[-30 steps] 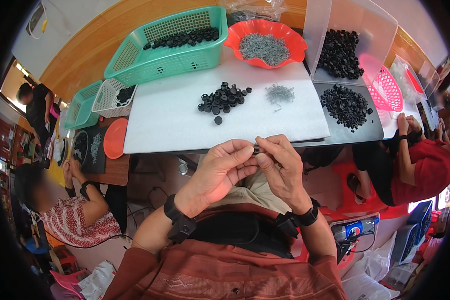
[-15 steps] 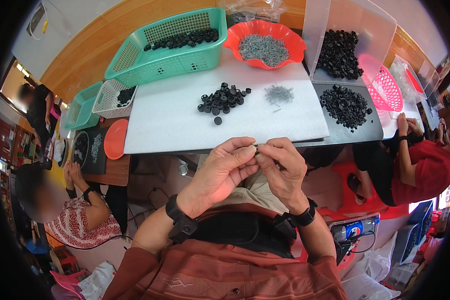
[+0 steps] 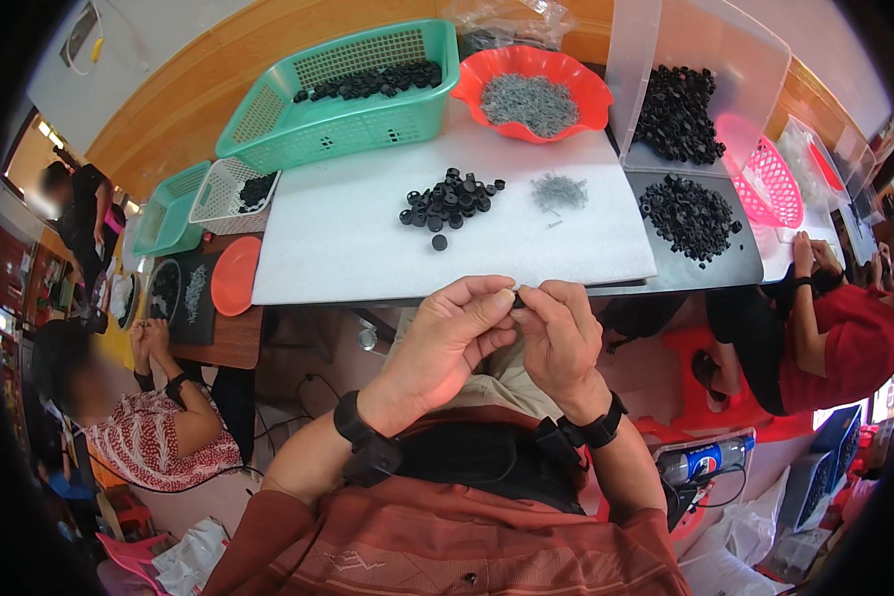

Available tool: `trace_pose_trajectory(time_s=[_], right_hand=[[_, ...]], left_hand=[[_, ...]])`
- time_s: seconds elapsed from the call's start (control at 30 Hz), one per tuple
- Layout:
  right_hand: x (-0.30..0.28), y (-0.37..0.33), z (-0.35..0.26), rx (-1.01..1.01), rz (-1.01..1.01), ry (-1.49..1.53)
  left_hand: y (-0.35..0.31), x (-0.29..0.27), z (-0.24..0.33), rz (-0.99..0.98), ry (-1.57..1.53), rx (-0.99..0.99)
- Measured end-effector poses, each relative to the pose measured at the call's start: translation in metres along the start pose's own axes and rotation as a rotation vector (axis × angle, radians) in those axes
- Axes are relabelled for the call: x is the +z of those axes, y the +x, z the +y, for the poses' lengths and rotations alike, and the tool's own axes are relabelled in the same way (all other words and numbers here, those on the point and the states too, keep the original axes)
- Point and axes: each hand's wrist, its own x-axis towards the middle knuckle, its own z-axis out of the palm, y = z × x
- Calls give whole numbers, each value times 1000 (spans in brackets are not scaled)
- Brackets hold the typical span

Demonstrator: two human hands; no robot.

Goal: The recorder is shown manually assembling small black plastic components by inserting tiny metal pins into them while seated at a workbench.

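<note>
One small black piece (image 3: pixel 518 300) sits before the white mat's (image 3: pixel 338 248) near edge, in the narrow fingertip grip of two hands, left hand (image 3: pixel 464 320) and right hand (image 3: pixel 564 333), angled inward, fingers curled. On the mat: one black cap heap (image 3: pixel 451 202), one grey screw pile (image 3: pixel 559 192).

A small black piece (image 3: pixel 518 300) — mostly covered, its full shape and tilt too hidden to tell — is pinched between the fingertips of the left hand (image 3: pixel 447 333) and right hand (image 3: pixel 563 343).
</note>
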Motion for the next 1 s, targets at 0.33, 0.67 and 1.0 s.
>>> trace_pose_trajectory(time_s=[0.33, 0.67, 1.0], right_hand=[[-1, -9, 12, 59, 62, 12], [-3, -12, 9, 234, 40, 208], [-3, -12, 9, 307, 21, 308]], left_hand=[[-1, -8, 19, 349, 1278, 714], [26, -40, 34, 430, 1779, 998], [27, -33, 49, 358, 1784, 790]])
